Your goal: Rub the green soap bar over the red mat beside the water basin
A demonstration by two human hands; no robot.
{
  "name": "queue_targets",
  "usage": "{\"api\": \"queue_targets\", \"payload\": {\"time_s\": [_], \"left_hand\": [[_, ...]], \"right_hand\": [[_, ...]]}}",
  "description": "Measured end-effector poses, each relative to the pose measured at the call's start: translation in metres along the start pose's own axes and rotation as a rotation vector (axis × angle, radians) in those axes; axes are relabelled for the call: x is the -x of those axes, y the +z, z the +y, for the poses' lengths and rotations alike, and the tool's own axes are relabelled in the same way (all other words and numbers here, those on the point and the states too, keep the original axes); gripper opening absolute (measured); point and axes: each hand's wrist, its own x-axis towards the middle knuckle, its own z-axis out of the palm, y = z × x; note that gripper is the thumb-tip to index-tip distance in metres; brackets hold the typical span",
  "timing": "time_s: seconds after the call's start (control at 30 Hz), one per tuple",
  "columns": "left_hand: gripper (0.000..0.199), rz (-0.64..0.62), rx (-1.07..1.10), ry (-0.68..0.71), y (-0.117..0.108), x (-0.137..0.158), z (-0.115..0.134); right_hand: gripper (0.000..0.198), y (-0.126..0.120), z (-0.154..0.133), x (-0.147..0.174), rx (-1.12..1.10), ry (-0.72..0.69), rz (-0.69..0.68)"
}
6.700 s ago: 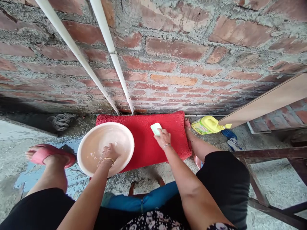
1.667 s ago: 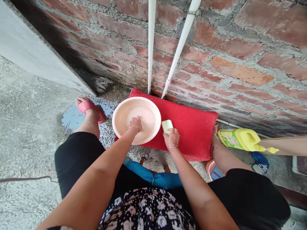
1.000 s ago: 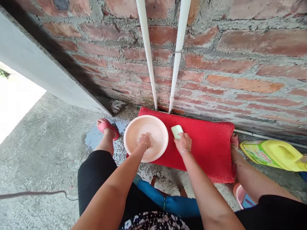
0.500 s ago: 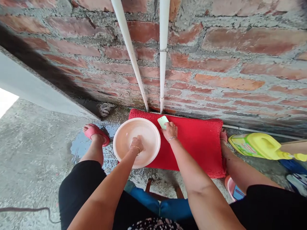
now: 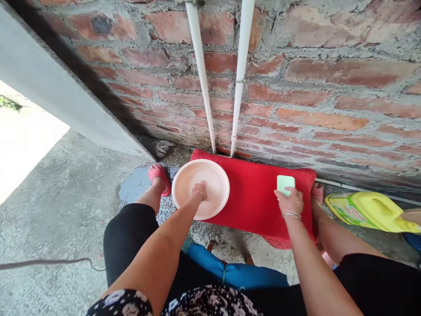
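My left hand (image 5: 200,190) reaches down into a pale pink basin (image 5: 176,186) of cloudy water. Its fingertips are blurred there, so I cannot see whether they hold anything. My right hand (image 5: 291,201) is closed on a pale green scrubbing brush (image 5: 285,181), a flat rounded rectangle whose underside is hidden. The brush is over the right part of a red mat (image 5: 251,193) with a shaggy border. The basin rests on the mat's left end.
A brick wall (image 5: 315,105) with two white pipes (image 5: 239,87) rises behind the mat. To the right lies a yellow detergent bottle (image 5: 371,210). My feet in pink slippers (image 5: 166,186) flank the mat. Wet concrete (image 5: 134,184) and a grey cloth (image 5: 162,148) are at left.
My right hand has moved right across the red mat with the brush, away from the basin. My left hand stays in the basin. The view has shifted left.
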Motion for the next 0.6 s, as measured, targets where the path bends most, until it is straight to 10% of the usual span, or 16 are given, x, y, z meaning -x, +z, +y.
{"api": "queue_targets", "payload": {"time_s": [0.2,0.47,0.6], "left_hand": [[0.094,-0.015,0.013,0.018,-0.001,0.001,-0.001],[0.086,0.027,0.069,0.121,0.002,0.005,-0.005],[0.075,0.072,0.15,0.179,-0.006,0.022,-0.017]], "right_hand": [[0.037,0.035,-0.103,0.071,-0.044,-0.322,-0.303],[0.047,-0.014,0.021,0.05,0.125,0.322,-0.193],[0.044,-0.015,0.016,0.077,0.092,0.121,-0.272]]}}
